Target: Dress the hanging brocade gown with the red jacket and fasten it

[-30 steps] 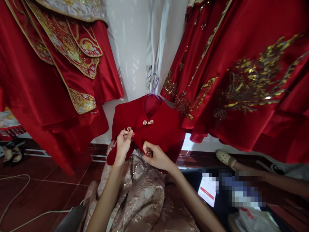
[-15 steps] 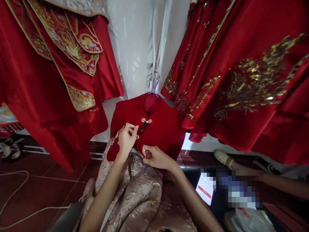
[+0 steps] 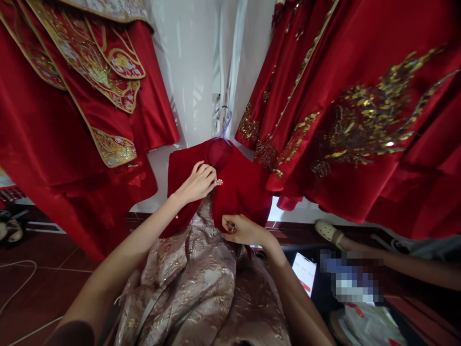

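Note:
A small red jacket [image 3: 245, 185] hangs on a purple hanger [image 3: 225, 129] against the white wall. My left hand [image 3: 197, 183] reaches up to its front, fingers pinched at a pearl button [image 3: 218, 182] just below the collar. My right hand [image 3: 244, 230] is closed on the jacket's lower front edge, holding a small fastening. Beneath the jacket a beige-gold brocade skirt [image 3: 201, 283] spreads down toward me.
Large red gowns with gold embroidery hang at the left [image 3: 72, 115] and right [image 3: 360, 120]. Another person's leg and pale shoe [image 3: 327, 231] lie at the right near a phone [image 3: 304, 274]. A white cable [image 3: 21, 283] runs over the red-brown floor.
My left hand has moved up and right from the lower side button to the button near the collar. My right hand has shifted slightly right along the hem. The view has leaned closer.

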Available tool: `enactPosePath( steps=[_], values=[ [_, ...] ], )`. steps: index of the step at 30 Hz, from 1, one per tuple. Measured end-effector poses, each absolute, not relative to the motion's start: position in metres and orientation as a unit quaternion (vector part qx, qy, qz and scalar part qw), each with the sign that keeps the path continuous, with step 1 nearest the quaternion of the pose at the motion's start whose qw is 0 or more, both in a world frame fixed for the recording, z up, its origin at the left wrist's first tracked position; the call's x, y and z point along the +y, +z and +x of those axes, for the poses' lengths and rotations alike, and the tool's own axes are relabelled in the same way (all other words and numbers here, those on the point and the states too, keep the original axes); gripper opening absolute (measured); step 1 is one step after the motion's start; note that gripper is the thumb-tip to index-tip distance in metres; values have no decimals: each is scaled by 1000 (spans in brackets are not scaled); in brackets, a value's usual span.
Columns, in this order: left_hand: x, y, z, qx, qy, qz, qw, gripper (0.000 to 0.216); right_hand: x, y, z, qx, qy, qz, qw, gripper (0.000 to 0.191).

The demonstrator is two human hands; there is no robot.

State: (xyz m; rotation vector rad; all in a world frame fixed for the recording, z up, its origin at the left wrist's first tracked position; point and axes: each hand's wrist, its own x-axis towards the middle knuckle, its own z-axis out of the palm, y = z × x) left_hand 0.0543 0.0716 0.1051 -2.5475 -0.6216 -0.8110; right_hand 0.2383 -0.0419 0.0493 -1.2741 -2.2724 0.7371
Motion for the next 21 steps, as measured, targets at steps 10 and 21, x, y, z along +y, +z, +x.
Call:
enactPosePath(
  steps=[10, 21],
  values=[
    [81, 114, 58, -181, -268, -924, 205, 13, -52, 69, 271, -799, 293, -454, 263, 16],
    [75, 117, 54, -187, -246, -933, 186, 19, -52, 71, 262, -783, 390, -415, 248, 25]
  ],
)
